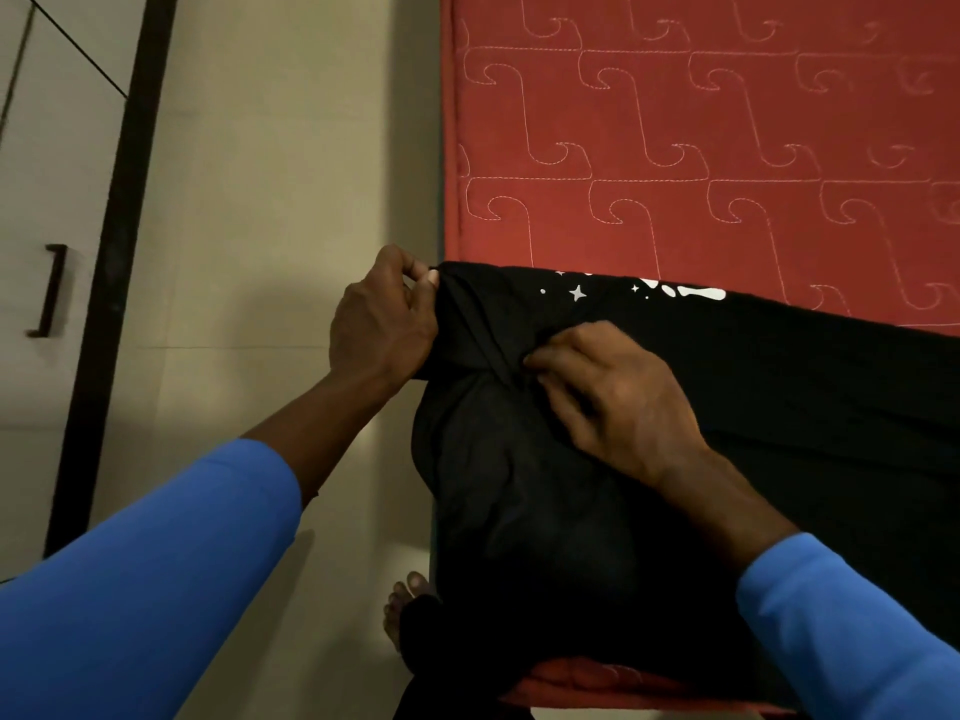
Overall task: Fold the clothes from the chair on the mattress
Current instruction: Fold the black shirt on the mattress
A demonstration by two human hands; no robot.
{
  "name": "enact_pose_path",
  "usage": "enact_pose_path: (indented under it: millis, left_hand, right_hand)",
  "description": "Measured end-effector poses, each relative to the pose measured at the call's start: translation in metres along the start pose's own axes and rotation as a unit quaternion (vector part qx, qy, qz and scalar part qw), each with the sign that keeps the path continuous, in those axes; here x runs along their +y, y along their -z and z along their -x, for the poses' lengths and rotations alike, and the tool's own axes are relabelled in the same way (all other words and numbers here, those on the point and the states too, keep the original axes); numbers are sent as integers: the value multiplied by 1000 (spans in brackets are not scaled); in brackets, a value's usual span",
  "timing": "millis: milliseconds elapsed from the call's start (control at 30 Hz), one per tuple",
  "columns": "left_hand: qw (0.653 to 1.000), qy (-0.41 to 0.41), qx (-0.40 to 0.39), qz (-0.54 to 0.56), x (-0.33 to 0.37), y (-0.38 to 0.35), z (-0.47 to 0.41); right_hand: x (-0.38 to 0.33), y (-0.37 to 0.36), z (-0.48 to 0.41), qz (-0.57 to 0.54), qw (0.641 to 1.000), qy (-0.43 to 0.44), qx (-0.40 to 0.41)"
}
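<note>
Beyond the black garment (779, 407), the red mattress (675, 148) shows bare quilting right across, open for me to reach over. The garment covers the near part and hangs off the mattress edge. On my left a strip of floor (291, 200) runs between mattress and wardrobe (52, 148). My foot (402, 605) stands there, beside the hanging cloth.

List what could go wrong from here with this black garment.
1. The black garment hangs over the mattress edge near the left hand, which pinches its edge; it might slip to the floor.
2. Cloth is bunched under the right hand, so wrinkles may get folded in.
</note>
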State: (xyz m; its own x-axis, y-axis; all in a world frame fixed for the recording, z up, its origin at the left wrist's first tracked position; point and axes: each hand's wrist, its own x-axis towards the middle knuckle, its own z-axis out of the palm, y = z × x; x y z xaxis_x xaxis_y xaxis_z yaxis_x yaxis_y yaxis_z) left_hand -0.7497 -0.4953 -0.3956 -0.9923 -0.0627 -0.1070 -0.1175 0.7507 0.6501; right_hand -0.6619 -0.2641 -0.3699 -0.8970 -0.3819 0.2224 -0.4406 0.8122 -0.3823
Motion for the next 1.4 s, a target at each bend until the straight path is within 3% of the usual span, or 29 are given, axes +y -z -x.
enact_pose_path:
  millis: [67,133,200,300,367,433,500,567,633,700,867,967,1133,1200,1267,1300,1400]
  left_hand:
    - [1000,-2,2,-2,-1,-1,2]
    - [1000,5,-3,-6,-2,-3,2]
    - [1000,10,0,-3,0,-2,6]
    - [997,51,31,45,6,0,17]
    - [980,158,36,117,7,-3,28]
    - [928,305,-7,213,7,-6,38]
    - [874,392,-61,279,9,-7,53]
    - [894,367,-75,246,16,-9,71]
    - [935,297,-43,189,24,-12,85]
    - [952,257,-12,165,25,-11,90]
    - [935,262,96,218,-11,10,80]
    - [944,253,38,206,-26,10,85]
    - [855,326,-156,373,-17,3,111]
    - [826,339,-135,430,-20,2,120]
    - [810,363,-55,457,-29,1,123]
    - [827,358,-20,433,-36,0,123]
    - [929,287,18,233,-38,-5,128]
  right_hand:
    - [-5,2,-8,-117,970,-185,102]
    - [-4,4,-21,-199,891,-379,154]
    - [0,2,-30,-161,870,-447,132]
    - [-5,-5,-34,18,921,-375,101]
    - [-14,-9,-32,109,953,-255,118]
    - [-24,-14,-30,78,980,-158,89]
    - [-30,-25,-26,60,989,-135,-12]
    - [-29,-36,-23,86,983,-143,-78]
    - [-25,-42,-24,111,977,-150,-101]
    - [-23,-43,-23,115,975,-157,-107]
    - [-23,-46,-24,108,974,-174,-100]
    - [-24,-49,-23,130,971,-177,-93]
    - [-23,-55,-19,146,970,-179,-73]
    - [-23,-56,-18,148,970,-179,-69]
    - [-22,-56,-18,151,970,-178,-67]
    - [-22,-56,-18,152,970,-179,-68]
    - [-22,-56,-18,156,969,-176,-68]
